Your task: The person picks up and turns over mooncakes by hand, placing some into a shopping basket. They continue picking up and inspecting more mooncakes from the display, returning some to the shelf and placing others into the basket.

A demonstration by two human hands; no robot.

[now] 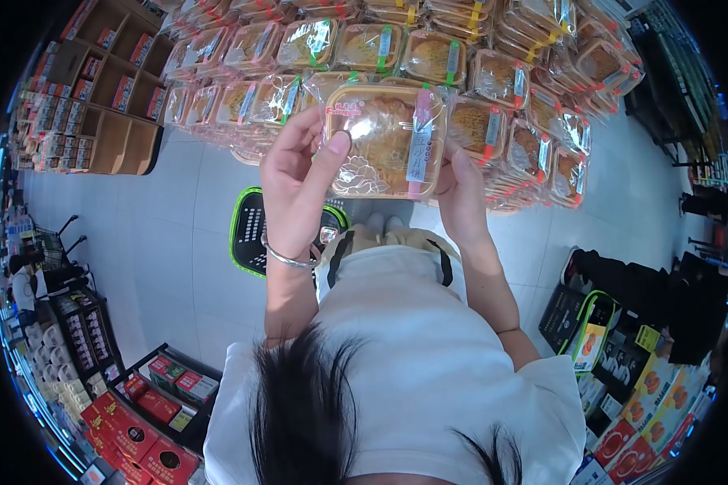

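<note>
A packaged mooncake [376,149] in a tray with clear wrapping faces me, held up between both hands. Its wrap carries red lettering at the top left, a white flower print and a pink and blue label strip down the right side. My left hand [295,174] grips the left edge, with the thumb lying on the front and the fingers behind. At the lower right edge, my right hand [463,194] closes on the pack, its fingers mostly hidden behind it. Just beyond the hands rise stacked packs of mooncakes [368,47] with green, pink, red and yellow strips.
A black shopping basket [248,234] with a green rim is on the tiled floor [166,234], left of my feet. Wooden shelves [109,121] stand at the left. Red gift boxes [129,436] are at lower left; a person in dark clothes [635,283] is at right.
</note>
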